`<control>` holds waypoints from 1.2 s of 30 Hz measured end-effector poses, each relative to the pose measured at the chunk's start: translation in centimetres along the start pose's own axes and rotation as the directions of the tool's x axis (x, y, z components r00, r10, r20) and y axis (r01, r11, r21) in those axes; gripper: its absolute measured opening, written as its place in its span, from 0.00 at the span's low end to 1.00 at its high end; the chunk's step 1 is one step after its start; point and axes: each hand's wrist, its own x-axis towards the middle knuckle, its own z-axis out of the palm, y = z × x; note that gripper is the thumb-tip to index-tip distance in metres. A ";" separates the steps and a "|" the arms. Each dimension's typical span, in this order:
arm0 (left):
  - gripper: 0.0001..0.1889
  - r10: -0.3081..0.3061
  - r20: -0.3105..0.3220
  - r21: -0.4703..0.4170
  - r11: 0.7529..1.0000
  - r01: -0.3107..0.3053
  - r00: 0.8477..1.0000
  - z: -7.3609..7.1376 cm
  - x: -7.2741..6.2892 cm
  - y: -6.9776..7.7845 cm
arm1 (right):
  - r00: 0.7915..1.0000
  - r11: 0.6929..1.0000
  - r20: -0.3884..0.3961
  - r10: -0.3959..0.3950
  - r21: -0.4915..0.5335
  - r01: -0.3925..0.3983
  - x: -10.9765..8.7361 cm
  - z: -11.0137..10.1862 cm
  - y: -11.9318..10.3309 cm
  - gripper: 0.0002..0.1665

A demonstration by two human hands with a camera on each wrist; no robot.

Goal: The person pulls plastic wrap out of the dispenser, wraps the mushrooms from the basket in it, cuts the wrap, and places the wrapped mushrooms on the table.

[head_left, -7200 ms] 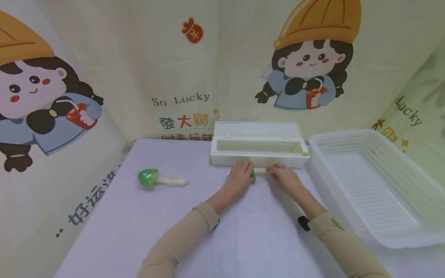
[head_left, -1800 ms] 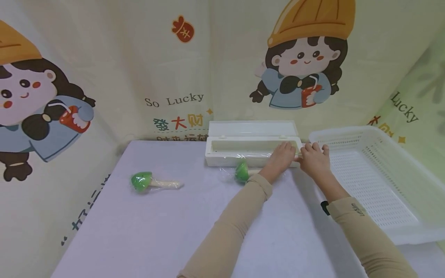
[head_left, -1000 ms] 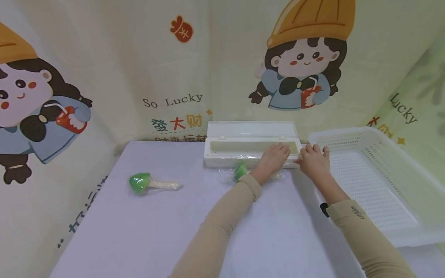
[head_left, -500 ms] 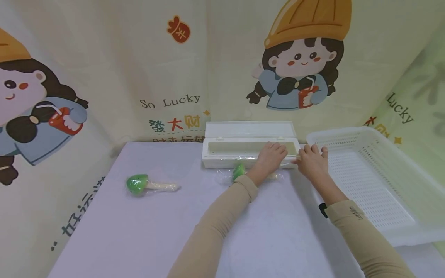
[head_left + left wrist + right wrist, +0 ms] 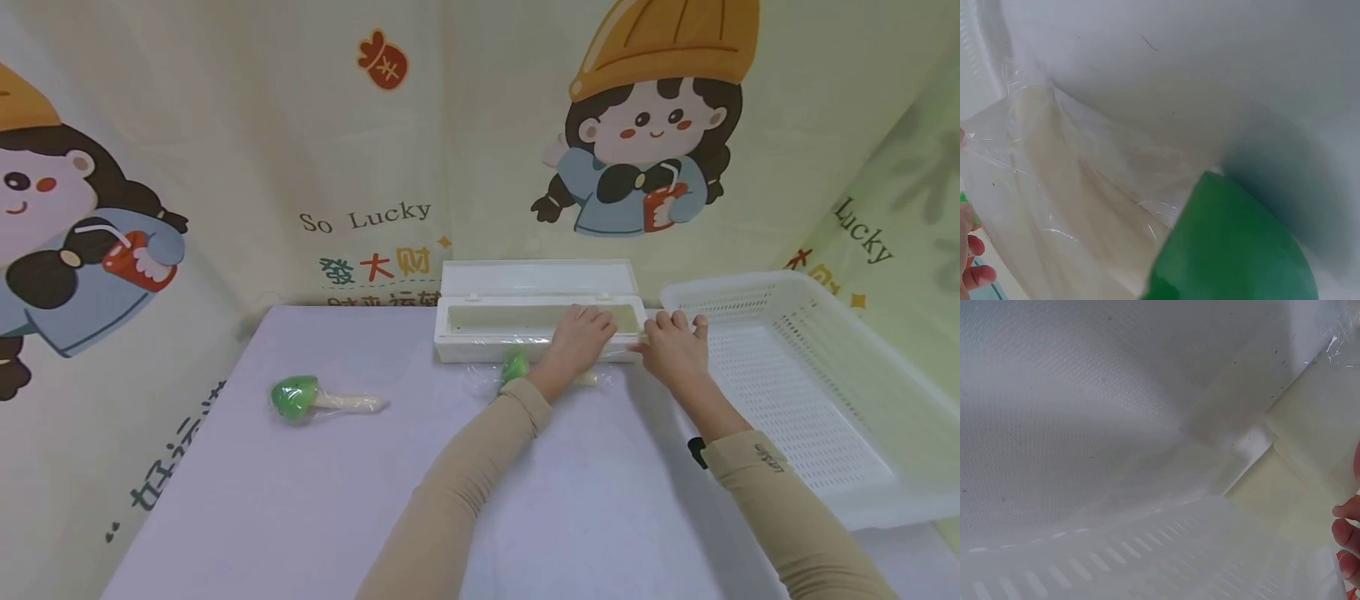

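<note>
A white cling film dispenser [image 5: 480, 350] stands lid up at the back. My left hand [image 5: 579, 343] lies over its front edge, and the left wrist view shows the fingers against a small green slider [image 5: 967, 209]. At the dispenser's right end my right hand [image 5: 675, 350] grips the corner. Clear film [image 5: 997, 162] hangs from the front edge by a green-capped toy mushroom [image 5: 514, 368], partly hidden by my left wrist; its green cap [image 5: 1235, 250] fills the left wrist view's lower part. A second toy mushroom [image 5: 294, 397], wrapped in film, lies at left.
A large white perforated basket [image 5: 795, 417] stands on the right, close beside my right forearm. Behind the white-covered table [image 5: 315, 500] hangs a printed cloth [image 5: 495, 167] with cartoon figures.
Both hands have left the middle mushroom for the dispenser, where film now hangs out. Lately my left hand has slid leftward along the front edge; the right hand stays at the end.
</note>
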 end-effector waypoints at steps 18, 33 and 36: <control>0.14 -0.021 0.119 0.002 1.000 0.021 0.993 0.4 -5.6 -6.4 | 0.998 0.998 0.054 -0.039 0.055 0.036 0.0 -0.7 1.6 0.22; 0.14 -0.070 0.037 -0.011 0.997 0.070 0.997 3.0 -12.5 -12.6 | 0.999 0.999 0.038 -0.018 0.049 0.016 0.3 -0.5 0.4 0.23; 0.14 -0.071 0.072 -0.017 0.997 0.073 0.995 3.2 -13.5 -13.4 | 0.999 0.999 0.036 -0.021 0.051 0.019 0.4 -0.3 0.1 0.23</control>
